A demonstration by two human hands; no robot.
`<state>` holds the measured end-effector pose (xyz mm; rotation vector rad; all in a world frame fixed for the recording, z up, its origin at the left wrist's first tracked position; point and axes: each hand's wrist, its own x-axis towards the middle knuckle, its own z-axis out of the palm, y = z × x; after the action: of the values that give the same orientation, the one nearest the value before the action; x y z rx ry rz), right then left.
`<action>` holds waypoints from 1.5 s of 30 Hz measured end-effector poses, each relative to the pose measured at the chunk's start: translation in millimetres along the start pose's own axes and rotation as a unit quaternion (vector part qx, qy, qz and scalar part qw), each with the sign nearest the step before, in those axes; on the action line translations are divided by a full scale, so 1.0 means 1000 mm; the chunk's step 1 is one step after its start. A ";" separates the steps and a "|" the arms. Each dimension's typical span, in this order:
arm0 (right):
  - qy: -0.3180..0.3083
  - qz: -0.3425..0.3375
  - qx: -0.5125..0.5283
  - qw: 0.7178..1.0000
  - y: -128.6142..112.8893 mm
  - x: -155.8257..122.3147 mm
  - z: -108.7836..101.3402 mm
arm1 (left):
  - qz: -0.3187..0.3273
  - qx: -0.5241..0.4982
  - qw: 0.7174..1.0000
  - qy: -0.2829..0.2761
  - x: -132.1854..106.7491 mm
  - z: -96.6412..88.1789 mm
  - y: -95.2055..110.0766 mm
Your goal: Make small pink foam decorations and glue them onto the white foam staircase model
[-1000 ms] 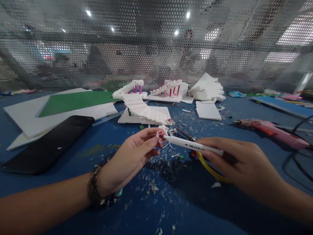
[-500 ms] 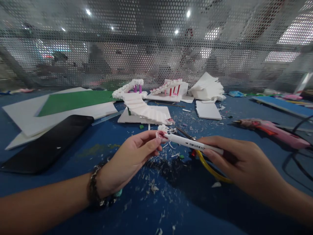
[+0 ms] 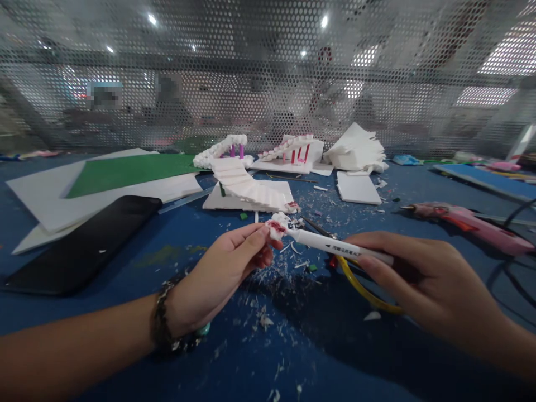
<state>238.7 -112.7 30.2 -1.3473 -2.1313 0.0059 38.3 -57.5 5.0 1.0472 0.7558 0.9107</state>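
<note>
Fingers of my left hand (image 3: pixel 213 271): closed narrow, thumb and forefinger pinching a small white piece (image 3: pixel 278 229) stained red on the side toward me.
Fingers of my right hand (image 3: pixel 422 276): closed around the rear of a white marker (image 3: pixel 335 245), black lettering along its barrel.
White piece: held up above the blue table (image 3: pixel 226 371), between my hands, in front of the nearest stair model.
Marker tip: pointing left, right at the piece's edge; I cannot tell whether it touches.
Wrist: a dark bracelet (image 3: pixel 163 321) circles my left one.
Nearest stair model (image 3: pixel 245 187): white steps curving down to the right on a white base, red marks at the low end.
Behind it: a white model with purple posts (image 3: pixel 221 152), and another with red posts (image 3: pixel 288 153).
Left side: a black slab (image 3: pixel 84 245) lies near a green sheet (image 3: pixel 138 173) on white sheets.
Right side: a pink tool (image 3: pixel 473 226) lies beyond my right hand.
Under the marker: a yellow curved handle (image 3: pixel 362 287) and scattered white shavings.
Back: a perforated metal screen (image 3: pixel 259 100) stands across.
</note>
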 end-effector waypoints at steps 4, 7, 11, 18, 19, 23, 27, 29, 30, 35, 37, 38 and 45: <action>-0.006 0.010 0.014 1.000 0.001 -0.001 0.001 | -0.002 -0.012 1.000 -0.006 -0.001 -0.001 0.001; 0.004 0.007 0.024 1.000 0.002 -0.004 0.004 | -0.006 -0.020 1.000 -0.011 -0.001 -0.001 0.000; 0.011 0.002 0.027 1.000 0.002 -0.006 0.007 | -0.010 -0.034 0.999 -0.013 -0.001 -0.001 -0.002; -0.011 -0.027 0.000 1.000 0.002 -0.003 0.007 | 0.000 0.033 0.998 -0.051 0.000 -0.002 -0.005; -0.011 -0.032 -0.001 0.999 0.002 -0.003 0.006 | -0.002 0.045 0.998 -0.054 0.000 -0.002 -0.005; 0.005 -0.035 -0.015 0.999 0.004 -0.003 0.004 | 0.002 0.079 0.995 -0.061 -0.001 -0.003 -0.005; 0.002 -0.042 -0.009 0.999 0.003 -0.004 0.004 | -0.002 0.088 0.994 -0.058 -0.002 -0.003 -0.004; -0.008 -0.045 -0.005 0.999 0.003 -0.004 0.005 | -0.001 0.091 0.994 -0.067 -0.001 -0.002 -0.004; -0.013 -0.046 -0.006 0.999 0.003 -0.004 0.005 | 0.001 0.092 0.993 -0.071 -0.001 -0.002 -0.003; -0.027 -0.076 -0.012 0.997 0.005 -0.004 0.004 | 0.003 0.105 0.992 -0.068 -0.001 -0.002 -0.004; -0.017 -0.076 -0.009 0.997 0.005 -0.004 0.003 | 0.005 0.106 0.991 -0.079 0.000 -0.003 -0.005; -0.013 -0.073 -0.010 0.997 0.006 -0.004 0.003 | 0.008 0.104 0.991 -0.087 0.001 -0.004 -0.006; -0.009 -0.082 -0.025 0.996 0.007 -0.004 0.004 | 0.003 0.101 0.991 -0.091 0.001 -0.004 -0.006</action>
<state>243.4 -111.3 23.3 -1.1998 -2.2651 -0.1018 36.7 -56.7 -1.7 1.2923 0.7023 0.7426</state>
